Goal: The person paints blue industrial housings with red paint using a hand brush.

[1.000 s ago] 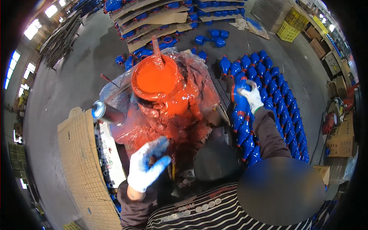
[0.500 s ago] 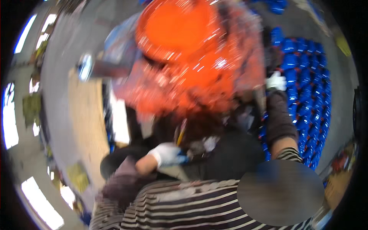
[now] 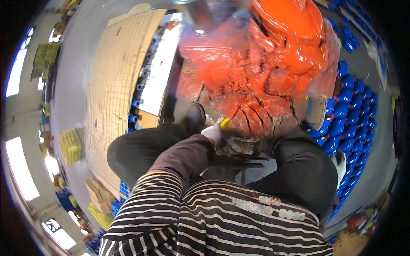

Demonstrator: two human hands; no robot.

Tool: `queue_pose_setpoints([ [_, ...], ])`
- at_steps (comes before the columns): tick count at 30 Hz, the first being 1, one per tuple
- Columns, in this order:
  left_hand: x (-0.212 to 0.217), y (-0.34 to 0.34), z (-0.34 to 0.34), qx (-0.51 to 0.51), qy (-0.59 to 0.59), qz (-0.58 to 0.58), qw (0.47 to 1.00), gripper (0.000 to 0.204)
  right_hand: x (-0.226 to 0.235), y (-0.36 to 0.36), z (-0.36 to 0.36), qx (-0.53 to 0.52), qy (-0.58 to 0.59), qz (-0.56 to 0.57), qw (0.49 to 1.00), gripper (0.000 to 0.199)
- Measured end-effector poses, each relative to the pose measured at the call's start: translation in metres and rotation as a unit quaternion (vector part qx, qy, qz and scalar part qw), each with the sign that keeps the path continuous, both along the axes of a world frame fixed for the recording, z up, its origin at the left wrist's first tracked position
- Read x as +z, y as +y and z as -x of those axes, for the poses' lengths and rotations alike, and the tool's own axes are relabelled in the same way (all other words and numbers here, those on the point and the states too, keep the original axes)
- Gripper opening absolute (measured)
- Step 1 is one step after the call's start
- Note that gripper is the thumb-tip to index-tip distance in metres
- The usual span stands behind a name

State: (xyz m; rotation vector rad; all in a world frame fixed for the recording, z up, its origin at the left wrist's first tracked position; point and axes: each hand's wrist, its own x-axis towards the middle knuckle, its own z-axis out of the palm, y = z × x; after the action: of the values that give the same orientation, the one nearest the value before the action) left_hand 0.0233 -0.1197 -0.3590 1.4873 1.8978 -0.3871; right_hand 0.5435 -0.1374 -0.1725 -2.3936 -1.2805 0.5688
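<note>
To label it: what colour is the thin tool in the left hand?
Yellow tool; head view.

One large drum coated in glossy orange paint (image 3: 273,64) at twelve o'clock. One flat brown cardboard sheet (image 3: 115,81) at ten o'clock. Blue round plastic caps (image 3: 341,115) at three o'clock: dozens, too many to count.

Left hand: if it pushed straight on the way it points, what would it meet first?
Probably the cracked, paint-crusted orange mound: the gloved left hand, holding a yellow-handled tool, points at its base, though depth is unclear.
</note>
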Motion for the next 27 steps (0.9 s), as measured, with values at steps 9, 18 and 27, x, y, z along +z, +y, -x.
queue_pose_setpoints([
  [9, 0.188, 0.006, 0.028, 0.323, -0.669, 0.236, 0.627, 0.018, 0.165, 0.034, 0.150, 0.202, 0.175, -0.287, 0.920, 0.022],
  [18, 0.391, -0.069, -0.005, 0.136, -0.823, 0.045, 0.550, 0.043, 0.198, 0.009, 0.321, 0.539, 0.227, -0.190, 0.788, 0.049],
  [27, 0.339, -0.085, 0.163, 0.455, -0.559, -0.447, 0.530, 0.028, 0.240, 0.051, 0.350, 0.457, 0.095, -0.409, 0.784, 0.026],
])
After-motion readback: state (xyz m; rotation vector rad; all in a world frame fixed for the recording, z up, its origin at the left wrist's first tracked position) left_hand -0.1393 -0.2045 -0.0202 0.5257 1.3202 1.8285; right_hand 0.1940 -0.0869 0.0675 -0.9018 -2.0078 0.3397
